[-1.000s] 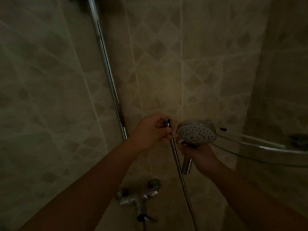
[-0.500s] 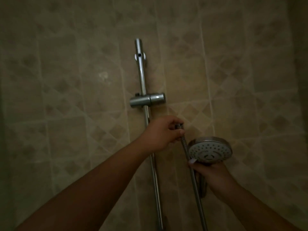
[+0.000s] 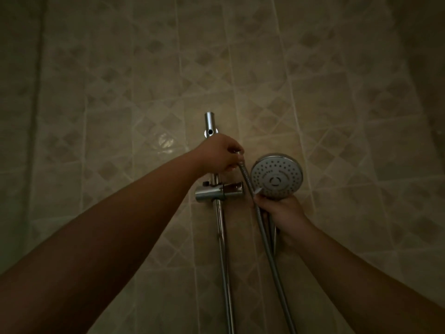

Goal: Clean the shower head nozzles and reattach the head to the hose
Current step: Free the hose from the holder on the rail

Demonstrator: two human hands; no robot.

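Note:
A round chrome shower head (image 3: 277, 175) faces me with its grey nozzle face, separate from the hose. My right hand (image 3: 280, 209) grips its handle just below the face; the handle's lower end pokes out beneath the hand. The metal hose (image 3: 267, 242) runs up from the bottom of the view, passing left of the head. My left hand (image 3: 220, 154) pinches the hose's free end near the top of the wall rail, above and left of the head.
A vertical chrome rail (image 3: 222, 261) is fixed to the beige tiled wall (image 3: 120, 104), with an empty slider holder (image 3: 218, 191) on it just left of the hose. The light is dim.
The view has tilted upward, so the rail's top is now central. Both hands have risen along the rail; my left hand with the hose end is now above the holder.

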